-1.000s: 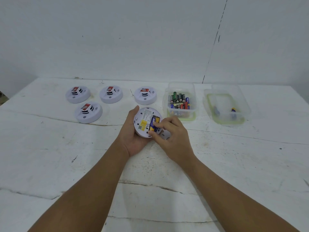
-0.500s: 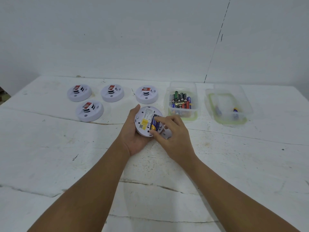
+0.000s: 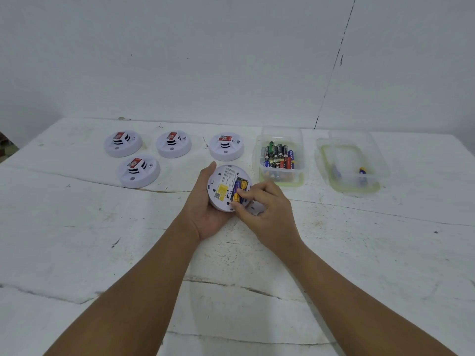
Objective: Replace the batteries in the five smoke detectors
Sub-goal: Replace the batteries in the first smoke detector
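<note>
White table (image 3: 77,240), detectors (image 3: 138,171), containers (image 3: 282,155)

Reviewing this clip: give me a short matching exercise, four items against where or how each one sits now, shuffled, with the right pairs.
Items
1. held smoke detector
2. four other detectors
3. near box
4. far-right box

States
A. packed with mixed batteries
B. face up on the table
C. nearly empty, a couple of batteries inside
D. turned back-up in the left hand, right hand fingers at its batteries

Pairs: 1-D, 2-B, 3-A, 4-C

Near table (image 3: 359,253) lies bare; four detectors (image 3: 138,171) and two tubs (image 3: 281,160) crowd the far edge.
</note>
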`<action>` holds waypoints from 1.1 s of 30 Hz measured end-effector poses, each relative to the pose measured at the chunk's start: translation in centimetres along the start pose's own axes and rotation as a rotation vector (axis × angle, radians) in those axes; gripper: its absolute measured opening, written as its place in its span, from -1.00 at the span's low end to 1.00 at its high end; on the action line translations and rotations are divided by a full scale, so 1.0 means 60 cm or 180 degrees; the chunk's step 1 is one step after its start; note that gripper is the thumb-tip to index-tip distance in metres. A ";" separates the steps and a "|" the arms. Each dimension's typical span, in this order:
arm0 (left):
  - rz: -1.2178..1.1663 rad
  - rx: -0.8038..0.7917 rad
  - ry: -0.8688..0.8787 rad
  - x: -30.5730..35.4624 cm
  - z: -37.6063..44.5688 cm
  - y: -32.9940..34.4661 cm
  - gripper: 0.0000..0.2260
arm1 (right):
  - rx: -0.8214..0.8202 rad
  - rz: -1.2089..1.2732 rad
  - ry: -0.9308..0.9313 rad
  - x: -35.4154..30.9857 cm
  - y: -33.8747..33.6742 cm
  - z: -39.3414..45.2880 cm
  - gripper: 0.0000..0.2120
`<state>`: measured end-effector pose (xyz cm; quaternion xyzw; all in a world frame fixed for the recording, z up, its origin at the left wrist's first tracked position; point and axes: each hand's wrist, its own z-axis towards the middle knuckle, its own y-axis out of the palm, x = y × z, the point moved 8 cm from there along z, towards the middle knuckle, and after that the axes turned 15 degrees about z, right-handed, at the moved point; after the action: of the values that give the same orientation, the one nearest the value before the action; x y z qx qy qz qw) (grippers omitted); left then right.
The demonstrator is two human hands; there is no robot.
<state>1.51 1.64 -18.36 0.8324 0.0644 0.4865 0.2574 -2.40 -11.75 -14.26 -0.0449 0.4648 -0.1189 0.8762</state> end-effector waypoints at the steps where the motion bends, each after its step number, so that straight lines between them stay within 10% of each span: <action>1: -0.0026 -0.0001 -0.0004 0.000 0.001 0.000 -0.46 | -0.0008 0.0051 0.0015 0.000 0.000 0.000 -0.74; 33: -0.0059 -0.0036 0.0032 0.000 0.007 0.000 -0.50 | -0.0078 0.0527 0.0645 0.024 -0.003 0.010 -0.86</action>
<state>1.84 1.47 -18.54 0.8279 0.0706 0.4886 0.2663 -1.15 -12.28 -15.07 -0.0049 0.5545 -0.0444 0.8310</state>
